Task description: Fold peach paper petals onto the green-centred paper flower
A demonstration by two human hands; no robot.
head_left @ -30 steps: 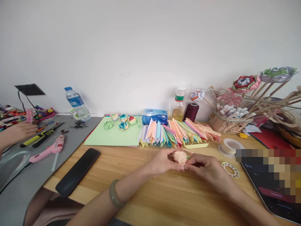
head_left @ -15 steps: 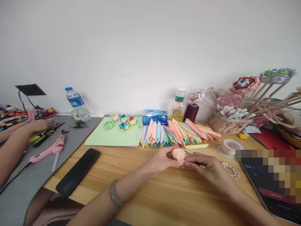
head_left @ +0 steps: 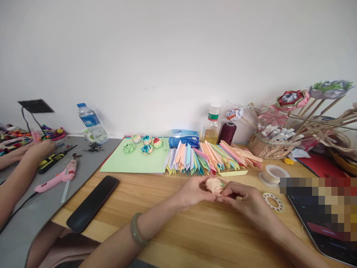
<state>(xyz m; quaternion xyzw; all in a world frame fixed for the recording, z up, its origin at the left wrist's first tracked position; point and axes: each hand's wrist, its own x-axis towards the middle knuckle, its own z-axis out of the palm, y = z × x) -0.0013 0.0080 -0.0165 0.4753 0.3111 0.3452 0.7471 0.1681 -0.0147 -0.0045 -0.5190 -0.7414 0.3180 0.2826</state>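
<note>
Between my two hands is a peach paper flower point(head_left: 214, 185) with a bit of green at its right side. My left hand point(head_left: 195, 193) grips it from the left, thumb below and fingers behind. The fingertips of my right hand point(head_left: 242, 195) pinch its lower right edge. Just beyond lie rows of folded paper strips point(head_left: 192, 160) in several colours. Several finished paper flowers point(head_left: 146, 149) rest on light green paper sheets point(head_left: 119, 162) to the left of the strips.
A black phone point(head_left: 93, 204) lies left of my forearm; a tablet point(head_left: 315, 219) is at the right. Ribbon spools point(head_left: 275, 175) and a wooden basket point(head_left: 267, 147) stand at the right. On the grey mat are a pink glue gun point(head_left: 60, 178) and a co-worker's hands point(head_left: 41, 149).
The peach flower has turned in my fingers, showing more green and folded edges. My right fingers have shifted slightly lower along its edge. At the left, the co-worker's hand has drawn back a little.
</note>
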